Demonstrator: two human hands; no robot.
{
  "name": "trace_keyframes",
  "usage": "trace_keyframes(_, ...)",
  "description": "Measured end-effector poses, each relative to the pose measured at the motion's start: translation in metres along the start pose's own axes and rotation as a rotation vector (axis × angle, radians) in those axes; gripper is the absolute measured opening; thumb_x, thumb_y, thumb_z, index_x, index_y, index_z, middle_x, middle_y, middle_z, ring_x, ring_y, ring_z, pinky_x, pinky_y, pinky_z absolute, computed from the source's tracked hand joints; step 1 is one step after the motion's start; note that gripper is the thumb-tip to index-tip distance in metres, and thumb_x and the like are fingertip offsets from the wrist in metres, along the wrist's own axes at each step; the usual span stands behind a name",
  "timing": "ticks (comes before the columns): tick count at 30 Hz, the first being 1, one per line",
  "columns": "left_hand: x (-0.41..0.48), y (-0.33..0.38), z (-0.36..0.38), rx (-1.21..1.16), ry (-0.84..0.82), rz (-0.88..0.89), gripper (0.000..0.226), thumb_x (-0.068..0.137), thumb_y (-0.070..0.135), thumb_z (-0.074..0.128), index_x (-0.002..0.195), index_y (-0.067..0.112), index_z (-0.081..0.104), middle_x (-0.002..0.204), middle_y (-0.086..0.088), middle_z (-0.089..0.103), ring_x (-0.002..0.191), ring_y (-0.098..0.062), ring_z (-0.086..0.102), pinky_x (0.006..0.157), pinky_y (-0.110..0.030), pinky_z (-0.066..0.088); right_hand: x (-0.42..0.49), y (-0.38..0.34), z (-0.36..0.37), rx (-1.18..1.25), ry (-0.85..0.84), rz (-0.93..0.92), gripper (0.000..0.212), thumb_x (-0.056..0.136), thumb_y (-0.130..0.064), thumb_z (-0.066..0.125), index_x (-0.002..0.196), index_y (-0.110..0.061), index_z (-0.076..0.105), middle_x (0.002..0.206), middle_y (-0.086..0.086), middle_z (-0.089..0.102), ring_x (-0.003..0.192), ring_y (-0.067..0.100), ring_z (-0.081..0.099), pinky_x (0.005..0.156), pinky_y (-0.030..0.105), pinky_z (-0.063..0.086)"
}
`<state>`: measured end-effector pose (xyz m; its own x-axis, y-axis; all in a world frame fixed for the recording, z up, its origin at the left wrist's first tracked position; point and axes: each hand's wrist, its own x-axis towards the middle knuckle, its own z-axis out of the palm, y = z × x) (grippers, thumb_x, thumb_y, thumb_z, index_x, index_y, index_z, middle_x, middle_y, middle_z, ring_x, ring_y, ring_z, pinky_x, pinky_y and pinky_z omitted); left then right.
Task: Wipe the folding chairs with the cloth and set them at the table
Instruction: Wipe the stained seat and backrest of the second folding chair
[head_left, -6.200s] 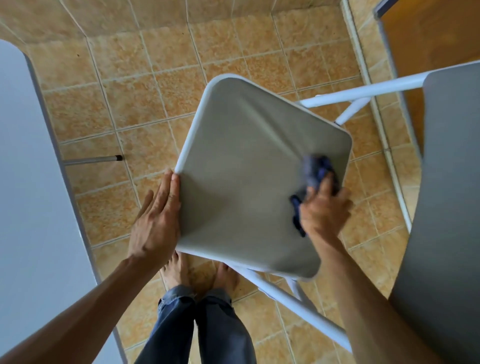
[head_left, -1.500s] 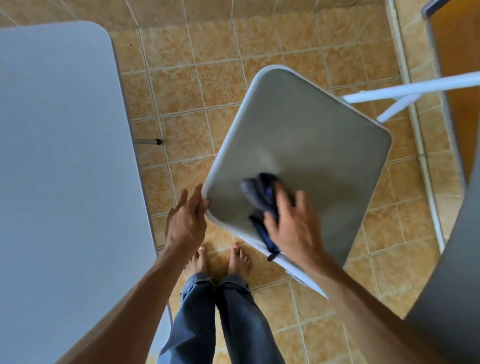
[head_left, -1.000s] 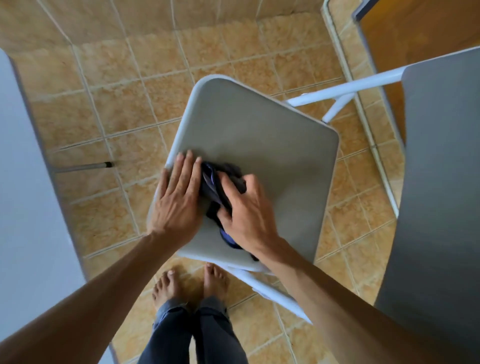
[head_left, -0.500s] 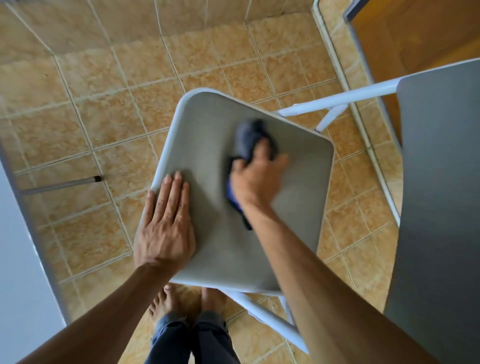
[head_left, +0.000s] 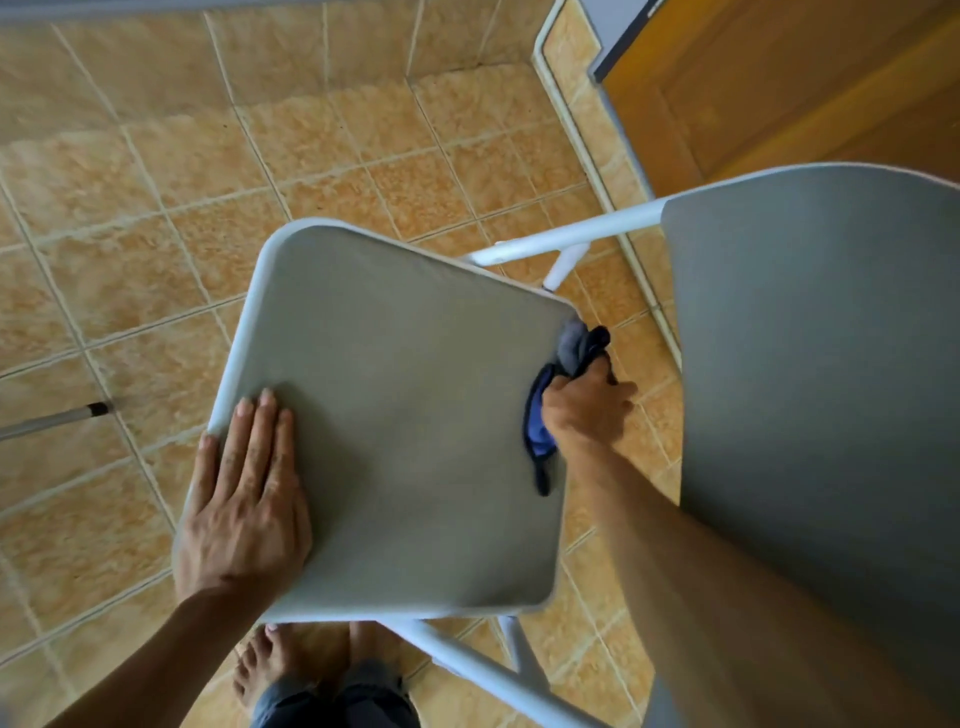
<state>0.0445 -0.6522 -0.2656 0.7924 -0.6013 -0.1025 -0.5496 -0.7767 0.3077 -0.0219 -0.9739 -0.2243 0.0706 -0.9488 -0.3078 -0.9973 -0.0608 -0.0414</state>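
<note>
A folding chair stands unfolded below me, its grey seat (head_left: 405, 405) in the middle of the view and its grey backrest (head_left: 821, 374) at the right on a white tube frame (head_left: 566, 236). My left hand (head_left: 244, 499) lies flat with straight fingers on the seat's left edge. My right hand (head_left: 587, 410) grips a dark blue cloth (head_left: 571, 358) at the seat's right rear corner, with a tail of the cloth hanging over the seat edge.
The floor is tan tile (head_left: 156, 208). A table leg with a black foot (head_left: 57, 415) reaches in from the left edge. A wooden door (head_left: 779, 78) and its white threshold strip stand at the upper right. My bare feet (head_left: 270, 670) are under the seat's front.
My right hand has carried the cloth from the seat's middle rear across to its right rear corner. My left hand stays flat on the left edge. The table top has left the view.
</note>
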Motion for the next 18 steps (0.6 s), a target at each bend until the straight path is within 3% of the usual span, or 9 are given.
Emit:
trace_keyframes(4,0.001,0.0,-0.003,0.016,-0.039,0.012,0.063,0.096,0.025,0.026,0.154,0.001,0.017,0.163,-0.015,0.013,0.153,-0.028,0.006,0.123,-0.051,0.01,-0.071,0.016,0.019,0.049,-0.017,0.015,0.059,0.098,-0.038,0.052,0.148,-0.015,0.031,0.139,0.021,0.036,0.121,0.042,0.048,0.09,0.051,0.05)
trace_keyframes(8,0.002,0.001,-0.015,-0.004,-0.107,0.011,0.063,0.096,0.024,0.025,0.153,0.0,0.02,0.163,-0.018,0.014,0.152,-0.032,0.008,0.123,-0.052,0.009,-0.135,0.058,0.028,-0.01,-0.167,0.071,0.066,0.096,-0.042,0.051,0.151,-0.013,0.027,0.139,0.019,0.038,0.121,0.039,0.051,0.095,0.048,0.05)
trace_keyframes(10,0.004,0.002,-0.022,0.0,-0.186,0.019,0.066,0.091,0.022,0.029,0.152,-0.001,0.023,0.161,-0.021,0.017,0.15,-0.037,0.014,0.12,-0.055,0.014,-0.156,0.065,0.012,-0.066,-0.328,0.048,0.064,0.093,-0.046,0.053,0.145,-0.012,0.037,0.138,0.018,0.048,0.12,0.037,0.056,0.097,0.044,0.053)
trace_keyframes(13,0.015,0.001,-0.034,0.004,-0.336,-0.024,0.071,0.084,0.021,0.042,0.149,-0.003,0.028,0.161,-0.021,0.018,0.148,-0.039,0.017,0.114,-0.058,0.024,-0.172,0.057,-0.057,-0.073,-0.599,-0.16,0.05,0.083,-0.05,0.061,0.124,-0.023,0.057,0.122,0.006,0.068,0.11,0.031,0.066,0.088,0.035,0.055)
trace_keyframes(15,0.027,0.012,-0.048,-0.025,-0.472,-0.061,0.067,0.089,0.019,0.048,0.15,0.001,0.027,0.162,-0.018,0.015,0.15,-0.034,0.013,0.114,-0.058,0.025,-0.179,0.051,-0.116,-0.06,-0.518,-0.351,0.048,0.077,-0.049,0.065,0.12,-0.031,0.054,0.114,-0.001,0.068,0.107,0.028,0.065,0.083,0.034,0.054)
trace_keyframes(18,0.027,0.057,-0.078,-0.138,-0.551,-0.032,0.059,0.098,0.021,0.042,0.153,0.007,0.024,0.164,-0.011,0.012,0.152,-0.026,0.008,0.119,-0.052,0.02,-0.174,0.038,-0.209,-0.132,-0.049,-0.695,0.047,0.075,-0.043,0.068,0.12,-0.034,0.058,0.105,0.0,0.068,0.101,0.03,0.066,0.08,0.037,0.055)
